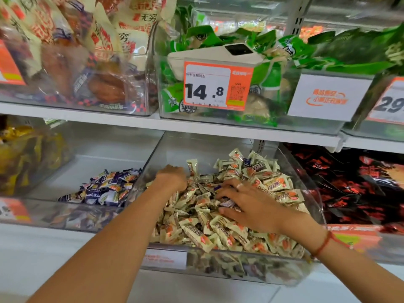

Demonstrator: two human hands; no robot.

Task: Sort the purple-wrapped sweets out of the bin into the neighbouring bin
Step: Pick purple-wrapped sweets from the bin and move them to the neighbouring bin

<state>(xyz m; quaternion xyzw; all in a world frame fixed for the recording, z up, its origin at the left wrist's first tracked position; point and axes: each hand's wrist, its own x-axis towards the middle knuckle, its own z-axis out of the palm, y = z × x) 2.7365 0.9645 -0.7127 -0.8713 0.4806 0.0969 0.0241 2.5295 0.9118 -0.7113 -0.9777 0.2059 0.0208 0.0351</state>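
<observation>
Our right hand [244,201] pinches purple-wrapped sweets [227,203] over the clear plastic bin of cream-wrapped sweets [314,193]; our left hand [172,178] digs in, grip hidden. Purple ones could slip back before reaching the left neighbouring clear bin [54,212].

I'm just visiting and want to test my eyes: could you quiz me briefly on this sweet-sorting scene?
1. True or false: both hands are in the bin of cream-wrapped sweets.
2. Which hand wears a ring? A left hand B right hand
3. The purple sweets lie in the bin on which side of it?

Key: 1 true; 2 B; 3 the left.
</observation>
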